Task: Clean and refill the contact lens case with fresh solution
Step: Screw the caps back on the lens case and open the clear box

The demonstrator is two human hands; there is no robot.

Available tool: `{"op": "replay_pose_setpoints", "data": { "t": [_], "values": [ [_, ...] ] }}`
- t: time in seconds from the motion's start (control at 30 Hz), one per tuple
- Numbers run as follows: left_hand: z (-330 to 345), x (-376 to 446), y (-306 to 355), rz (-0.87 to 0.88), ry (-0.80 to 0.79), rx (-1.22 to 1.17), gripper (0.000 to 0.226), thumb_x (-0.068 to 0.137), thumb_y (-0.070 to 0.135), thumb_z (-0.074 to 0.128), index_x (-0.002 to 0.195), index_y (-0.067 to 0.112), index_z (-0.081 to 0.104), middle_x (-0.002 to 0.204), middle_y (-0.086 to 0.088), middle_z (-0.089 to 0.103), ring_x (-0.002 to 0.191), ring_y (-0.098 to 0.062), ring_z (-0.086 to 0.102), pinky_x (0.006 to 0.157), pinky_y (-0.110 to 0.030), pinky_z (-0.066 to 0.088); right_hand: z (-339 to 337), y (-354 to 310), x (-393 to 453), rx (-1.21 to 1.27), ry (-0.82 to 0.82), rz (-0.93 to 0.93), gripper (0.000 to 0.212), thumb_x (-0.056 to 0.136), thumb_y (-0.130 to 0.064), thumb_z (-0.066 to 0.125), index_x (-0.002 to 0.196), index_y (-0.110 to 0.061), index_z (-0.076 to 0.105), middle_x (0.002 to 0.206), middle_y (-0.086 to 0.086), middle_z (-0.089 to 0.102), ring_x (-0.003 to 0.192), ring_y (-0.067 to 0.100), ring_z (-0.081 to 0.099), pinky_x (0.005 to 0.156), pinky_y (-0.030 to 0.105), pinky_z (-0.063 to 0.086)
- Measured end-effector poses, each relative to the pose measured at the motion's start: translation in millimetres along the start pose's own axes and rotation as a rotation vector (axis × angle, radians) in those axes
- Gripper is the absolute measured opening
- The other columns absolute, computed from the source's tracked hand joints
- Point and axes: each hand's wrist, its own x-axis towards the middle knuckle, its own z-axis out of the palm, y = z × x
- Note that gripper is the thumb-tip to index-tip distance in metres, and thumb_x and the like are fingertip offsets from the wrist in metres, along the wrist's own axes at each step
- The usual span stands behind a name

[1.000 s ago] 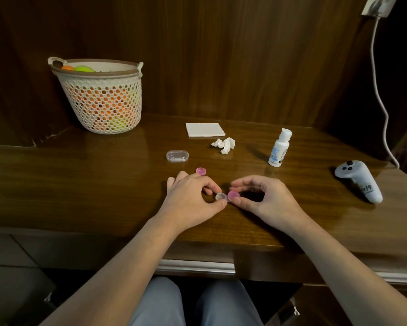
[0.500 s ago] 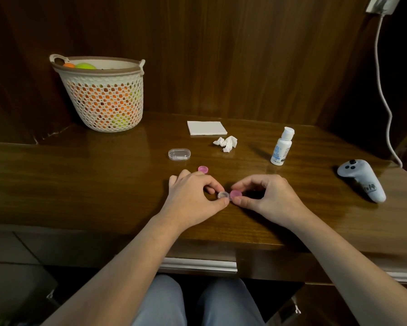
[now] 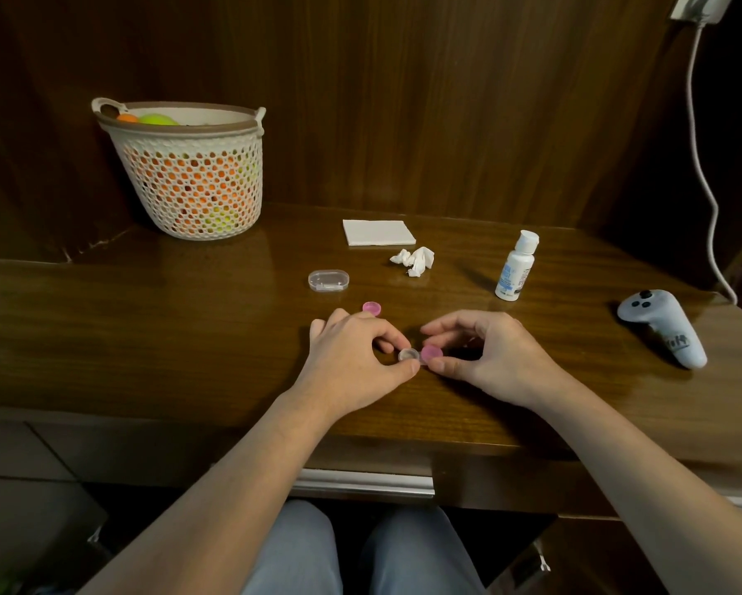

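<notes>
Wooden desk (image 3: 146,337), dark varnish, wood-panelled wall behind. Far left of the desk: white perforated basket (image 3: 189,173) with orange and yellow-green balls showing through the holes and over the rim. Right edge of the desk: pale grey handheld controller (image 3: 665,332), lying on its side. A white cable (image 3: 700,165) hangs down the wall behind it.

Left hand (image 3: 352,358) rests on the desk near the front edge, fingers curled; thumb and forefinger pinch the open clear well of the contact lens case (image 3: 407,355). Right hand (image 3: 489,354) sits just beside it, fingers curled, thumb and forefinger pinching the pink cap (image 3: 431,353) on the case's other well. Case lies at desk level between the two hands; whether it touches the wood cannot be told.

Solution bottle (image 3: 514,268), white with blue label, cap on, stands upright behind the right hand, apart from it. Folded white tissue (image 3: 378,232) lies flat toward the back of the desk. Crumpled tissue (image 3: 414,260) just in front of it. Clear oval box (image 3: 328,280), closed, left of the crumpled tissue. Loose pink cap (image 3: 371,308) lies on the desk just behind the left hand's knuckles.
</notes>
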Motion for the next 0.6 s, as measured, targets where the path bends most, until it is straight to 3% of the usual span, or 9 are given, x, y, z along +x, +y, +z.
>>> {"op": "replay_pose_setpoints", "data": {
  "t": [0.2,0.33,0.43,0.6],
  "values": [
    [0,1,1,-0.003,0.001,0.014,0.024,0.084,0.066,0.073,0.095,0.044,0.076,0.094,0.027,0.065,0.115,-0.004,0.046,0.092,-0.036,0.024,-12,-5,7,-0.104,-0.102,-0.035,0.049,0.085,-0.053,0.086,0.131,-0.048,0.068,0.114,-0.037,0.065,0.114,-0.012,0.059,0.091,0.018,0.047],
    [-1,1,0,-0.005,-0.009,0.007,0.023,0.083,0.065,0.074,0.096,0.045,0.076,0.092,0.027,0.065,0.115,-0.005,0.046,0.091,-0.037,0.024,-20,-7,15,-0.227,-0.137,-0.072,0.033,0.084,-0.068,0.077,0.113,-0.055,0.069,0.108,-0.034,0.061,0.105,-0.011,0.06,0.082,0.018,0.047],
    [-1,0,1,-0.002,-0.006,-0.001,0.023,0.084,0.065,0.074,0.095,0.045,0.076,0.092,0.026,0.065,0.115,-0.005,0.046,0.091,-0.037,0.024,-23,-10,20,-0.324,-0.19,-0.132,0.014,0.09,-0.06,0.077,0.1,-0.058,0.067,0.099,-0.035,0.064,0.105,-0.027,0.051,0.072,0.01,0.041],
    [-1,-1,2,-0.003,0.001,0.003,0.022,0.084,0.064,0.074,0.096,0.045,0.076,0.092,0.026,0.065,0.115,-0.005,0.046,0.091,-0.036,0.024,-25,-14,28,-0.378,-0.241,-0.159,0.015,0.091,-0.045,0.083,0.102,-0.052,0.075,0.094,-0.035,0.067,0.103,-0.027,0.051,0.072,0.01,0.042]
  ]
}}
